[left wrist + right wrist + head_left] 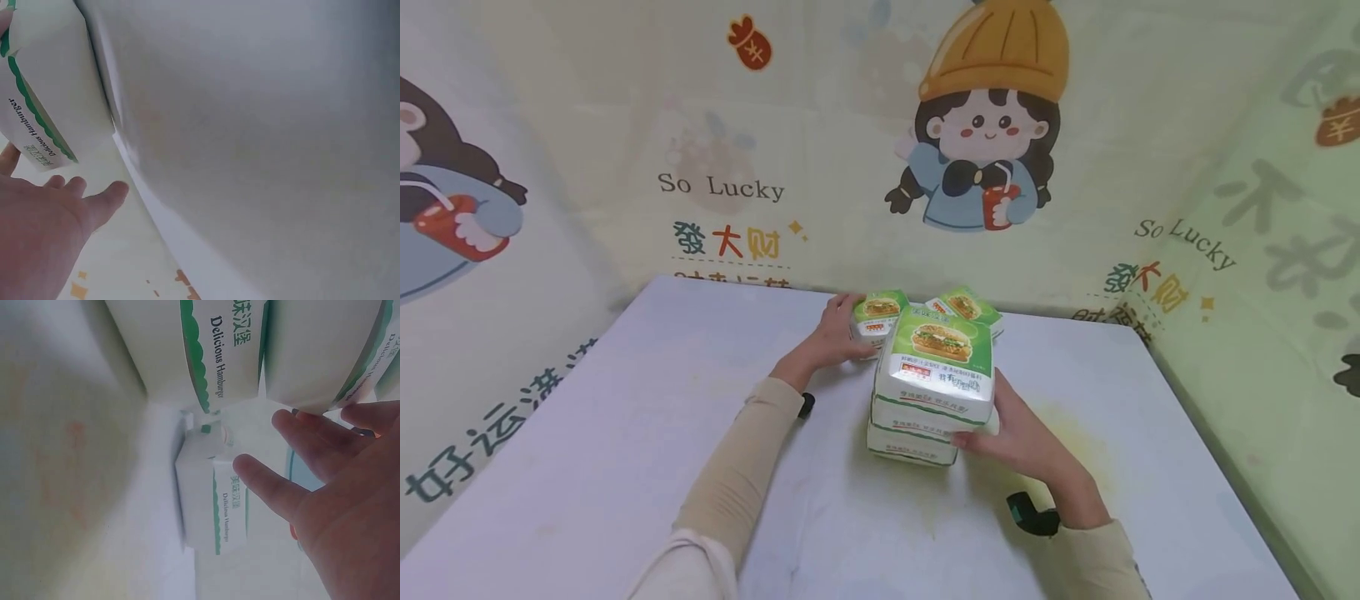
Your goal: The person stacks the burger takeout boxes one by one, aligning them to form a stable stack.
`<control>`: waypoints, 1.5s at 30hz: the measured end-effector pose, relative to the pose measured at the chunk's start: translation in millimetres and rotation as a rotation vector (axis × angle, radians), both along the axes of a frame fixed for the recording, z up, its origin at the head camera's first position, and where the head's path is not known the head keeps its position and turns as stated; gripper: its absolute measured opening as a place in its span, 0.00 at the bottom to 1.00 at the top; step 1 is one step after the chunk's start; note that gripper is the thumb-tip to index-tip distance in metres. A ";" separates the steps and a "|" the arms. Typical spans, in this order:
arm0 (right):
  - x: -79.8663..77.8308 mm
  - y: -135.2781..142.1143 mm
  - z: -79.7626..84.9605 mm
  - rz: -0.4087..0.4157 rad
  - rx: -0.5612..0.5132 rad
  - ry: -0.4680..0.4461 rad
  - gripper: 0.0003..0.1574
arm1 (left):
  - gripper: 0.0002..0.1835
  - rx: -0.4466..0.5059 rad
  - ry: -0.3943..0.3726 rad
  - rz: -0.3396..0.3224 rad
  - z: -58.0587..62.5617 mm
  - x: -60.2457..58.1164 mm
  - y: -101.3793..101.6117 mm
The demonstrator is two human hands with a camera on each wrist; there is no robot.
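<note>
Three white and green hamburger boxes stand stacked near the table's middle, the top box (938, 354) showing a burger picture. My right hand (1018, 433) grips the middle box (322, 350) from the right, thumb at its front and fingers round its far corner. Below it, the bottom box (912, 450) sits on the table. At the back left, my left hand (835, 333) holds a single hamburger box (874, 321) between thumb and fingers; the stack partly hides this box. Another hamburger box (966, 308) lies turned at an angle behind the stack.
The white table (820, 517) meets a cloth backdrop (835, 208) with cartoon figures and lettering behind the boxes. Similar printed cloth walls (1277, 333) rise on both sides. A black strap (1033, 514) hangs by the right wrist.
</note>
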State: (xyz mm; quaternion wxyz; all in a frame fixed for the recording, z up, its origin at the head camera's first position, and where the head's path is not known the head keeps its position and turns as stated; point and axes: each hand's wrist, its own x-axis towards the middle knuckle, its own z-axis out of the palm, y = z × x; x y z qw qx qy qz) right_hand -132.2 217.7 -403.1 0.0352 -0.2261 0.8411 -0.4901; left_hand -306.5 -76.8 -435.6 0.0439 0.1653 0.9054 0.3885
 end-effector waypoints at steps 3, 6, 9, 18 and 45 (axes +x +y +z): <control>1.4 -1.4 1.8 -0.002 -0.004 -0.009 0.56 | 0.54 -0.005 0.004 -0.010 0.7 -1.1 -1.6; 1.7 -2.2 2.9 -0.001 -0.010 -0.008 0.57 | 0.55 0.020 0.008 -0.024 2.6 -1.8 -2.2; 1.0 -3.1 3.5 0.003 -0.014 -0.007 0.57 | 0.55 0.041 0.006 -0.026 5.9 -0.7 -3.7; -1.0 -5.3 2.8 -0.008 -0.012 -0.003 0.57 | 0.54 0.055 0.016 0.007 14.2 2.5 -14.3; -5.4 -10.0 4.3 -0.012 -0.005 0.011 0.56 | 0.46 0.372 0.180 0.027 86.5 20.9 -34.1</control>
